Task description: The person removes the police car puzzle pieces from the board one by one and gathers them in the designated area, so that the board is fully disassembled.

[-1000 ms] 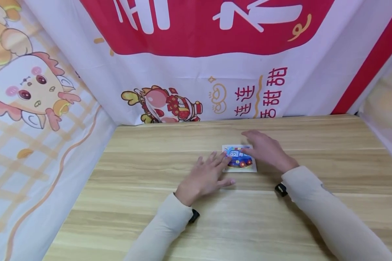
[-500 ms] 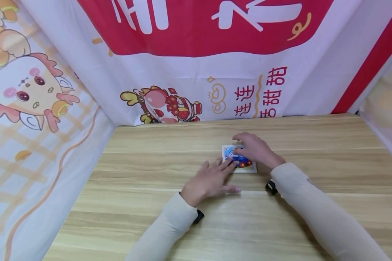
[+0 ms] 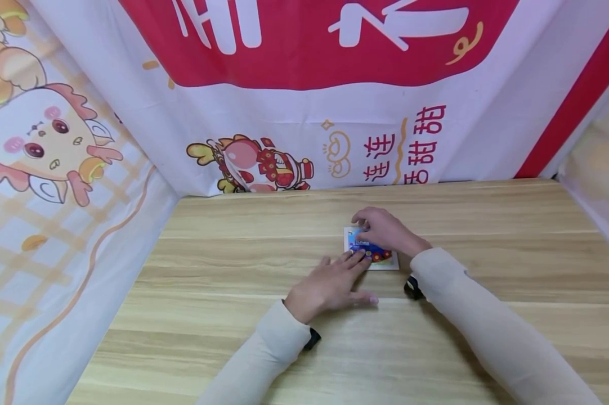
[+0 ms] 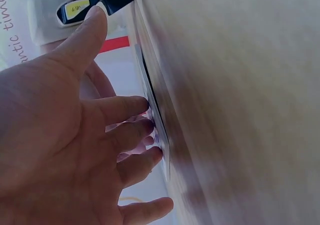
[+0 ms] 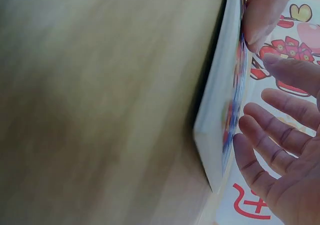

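A small flat board (image 3: 393, 262) lies on the table, white-edged and printed with a blue cartoon car on red wheels. My left hand (image 3: 326, 286) reaches in from its near left side, fingers stretched and spread, the middle fingertips resting on the picture. The left wrist view has these fingertips against the thin board (image 4: 159, 124). Over the board's upper part, my right hand (image 3: 387, 232) covers some of the picture with loosely bent fingers. In the right wrist view its fingers (image 5: 292, 135) stand apart beside the printed face of the board (image 5: 220, 130); nothing is seen gripped between them.
The wood-grain table (image 3: 223, 253) extends on all sides of the board. A white and red printed cloth (image 3: 304, 101) hangs along its back edge, and a patterned cloth (image 3: 81, 242) stands at the left. Dark bands (image 3: 312, 339) sit on both wrists.
The right hand has moved left across the board, hiding more of the picture's upper part. The left hand has shifted slightly right and toward the near edge. The board has stayed in place.
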Demonstrator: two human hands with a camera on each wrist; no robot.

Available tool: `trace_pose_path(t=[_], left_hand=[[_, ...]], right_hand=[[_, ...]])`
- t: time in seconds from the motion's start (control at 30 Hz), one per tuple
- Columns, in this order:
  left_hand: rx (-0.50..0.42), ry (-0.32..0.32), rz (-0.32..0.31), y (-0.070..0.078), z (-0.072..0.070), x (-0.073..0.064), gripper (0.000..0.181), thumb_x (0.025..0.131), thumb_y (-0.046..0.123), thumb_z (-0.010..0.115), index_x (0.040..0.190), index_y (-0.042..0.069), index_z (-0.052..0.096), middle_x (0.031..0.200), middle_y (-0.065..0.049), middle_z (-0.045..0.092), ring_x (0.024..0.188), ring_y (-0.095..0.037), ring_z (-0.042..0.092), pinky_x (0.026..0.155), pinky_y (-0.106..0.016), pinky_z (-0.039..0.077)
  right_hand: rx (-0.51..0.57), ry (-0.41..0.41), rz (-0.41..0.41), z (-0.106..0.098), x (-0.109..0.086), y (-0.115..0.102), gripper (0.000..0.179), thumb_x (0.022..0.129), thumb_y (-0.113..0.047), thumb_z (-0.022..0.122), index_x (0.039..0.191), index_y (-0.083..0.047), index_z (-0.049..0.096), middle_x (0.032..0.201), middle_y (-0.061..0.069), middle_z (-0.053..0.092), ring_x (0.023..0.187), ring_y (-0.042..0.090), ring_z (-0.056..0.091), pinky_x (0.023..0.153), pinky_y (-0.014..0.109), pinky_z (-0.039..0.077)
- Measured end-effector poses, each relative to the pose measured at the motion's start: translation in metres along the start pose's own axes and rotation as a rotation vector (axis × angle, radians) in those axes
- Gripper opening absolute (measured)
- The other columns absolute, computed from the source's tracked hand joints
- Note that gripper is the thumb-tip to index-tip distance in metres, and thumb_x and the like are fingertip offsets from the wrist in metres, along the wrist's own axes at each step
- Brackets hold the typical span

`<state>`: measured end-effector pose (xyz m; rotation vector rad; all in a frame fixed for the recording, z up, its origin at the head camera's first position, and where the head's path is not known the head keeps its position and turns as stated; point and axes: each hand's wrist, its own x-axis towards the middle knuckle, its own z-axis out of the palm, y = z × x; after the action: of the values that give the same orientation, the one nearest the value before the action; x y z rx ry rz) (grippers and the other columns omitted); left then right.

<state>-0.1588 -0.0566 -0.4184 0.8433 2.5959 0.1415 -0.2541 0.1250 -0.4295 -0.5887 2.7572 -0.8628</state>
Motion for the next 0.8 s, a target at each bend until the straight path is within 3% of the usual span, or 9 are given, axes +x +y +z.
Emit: trace_pose_path(t=[0.8], left_hand=[[-0.006,-0.007,-0.004,0.0015,-0.0008,-0.0004,0.095,0.095,0.075,0.054,0.168,0.022,0.024,0.177,0.001,0.018,0.164,-0.02,0.015,0.129,-0.057,0.021]], right_hand=[[-0.036,-0.021,-0.032,0.0072,0.0094,0.0009,0.028,0.092,-0.01,0.077,0.118,0.0,0.072,0.117,0.016,0.068,0.109,0.031,0.067,0.1,0.049,0.054]])
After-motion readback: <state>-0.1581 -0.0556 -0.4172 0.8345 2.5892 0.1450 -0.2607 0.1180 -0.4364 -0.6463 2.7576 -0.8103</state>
